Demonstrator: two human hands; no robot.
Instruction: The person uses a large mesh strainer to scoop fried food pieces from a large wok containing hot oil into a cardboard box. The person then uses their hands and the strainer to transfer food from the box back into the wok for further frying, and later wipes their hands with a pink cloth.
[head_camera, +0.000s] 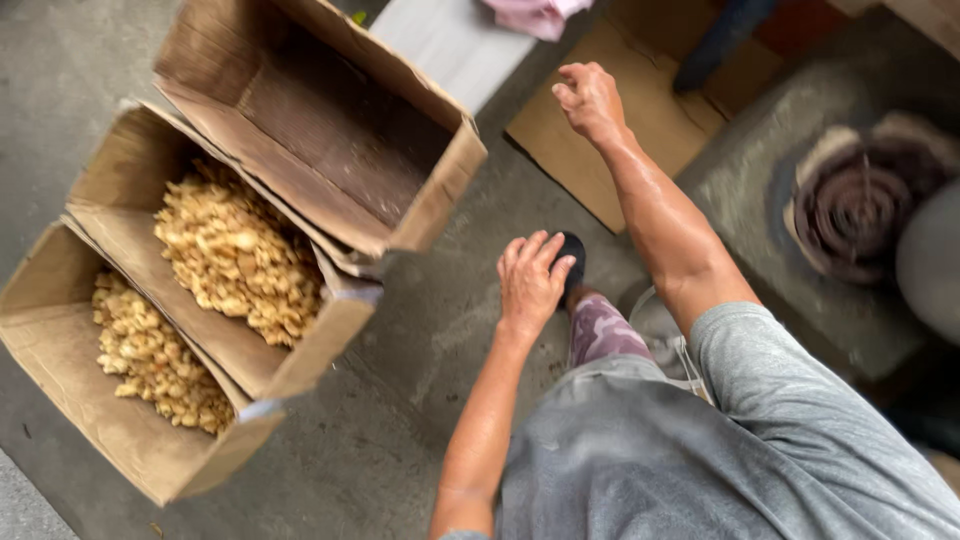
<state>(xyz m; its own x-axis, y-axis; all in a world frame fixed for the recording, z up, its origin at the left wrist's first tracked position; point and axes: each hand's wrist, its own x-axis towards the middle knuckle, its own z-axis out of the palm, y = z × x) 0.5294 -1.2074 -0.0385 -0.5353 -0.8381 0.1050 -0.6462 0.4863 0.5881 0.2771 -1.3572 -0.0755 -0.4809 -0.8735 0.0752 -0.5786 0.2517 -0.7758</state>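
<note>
My left hand (530, 282) hangs open with its fingers spread, back facing up, just above my black shoe (574, 252) and patterned purple trouser leg (600, 330). It holds nothing. My right hand (590, 98) is stretched out farther away with its fingers curled in loosely. Nothing shows inside it, and it hovers over a flat sheet of cardboard (640, 120) on the floor. To the left stand two open cardboard boxes (130, 440) (300, 360) with pale yellow lumpy pieces (240, 255) in them. An empty cardboard box (330, 130) rests tilted on top of them.
The floor is grey concrete (420, 340). At the right a dark round disc (855, 205) sits on a concrete block and looks blurred. A white board (450, 40) and a pink cloth (535, 15) lie at the top edge. My grey shirt (700, 450) fills the lower right.
</note>
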